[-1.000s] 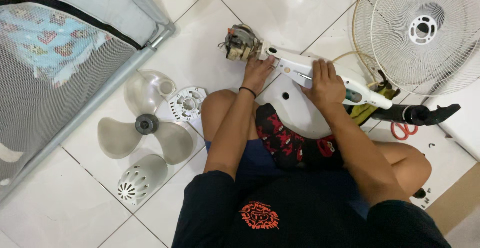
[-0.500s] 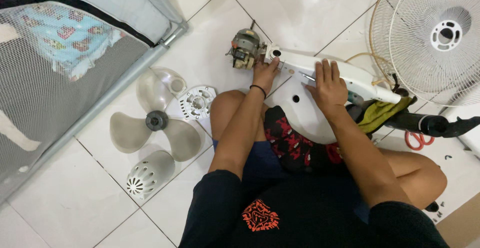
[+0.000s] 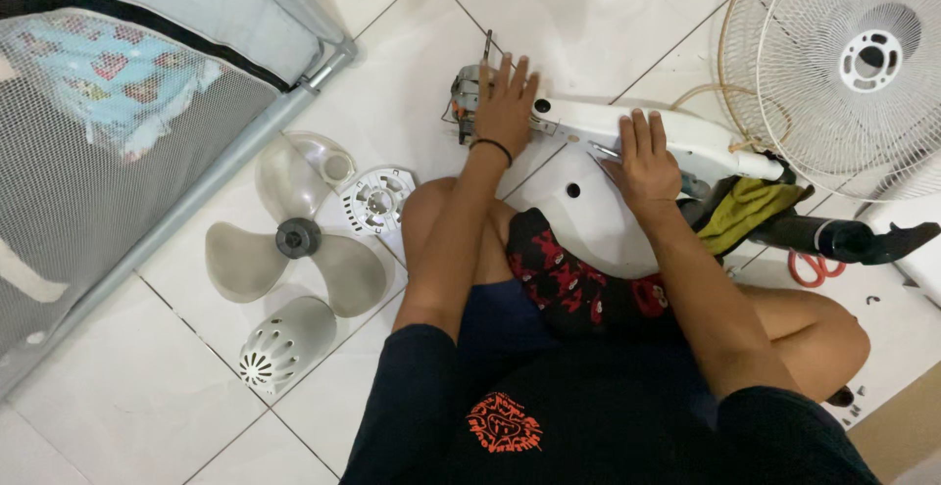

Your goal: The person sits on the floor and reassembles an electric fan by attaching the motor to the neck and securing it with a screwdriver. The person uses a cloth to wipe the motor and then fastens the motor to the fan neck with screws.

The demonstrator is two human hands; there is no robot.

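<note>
The left hand (image 3: 507,103) lies flat, fingers spread, on the bare fan motor (image 3: 469,103) capping the smooth white fan neck (image 3: 642,132); the right hand (image 3: 642,160) presses open-palmed on that neck. Left of the motor, glossy tile separates it from the translucent three-lobed blade (image 3: 294,245)

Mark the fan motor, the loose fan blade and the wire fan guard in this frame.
fan motor (image 3: 469,93): head view, on the metal body left of the left hand.
fan blade (image 3: 297,238): head view, on its dark hub.
fan guard (image 3: 870,57): head view, on its white centre ring.
</note>
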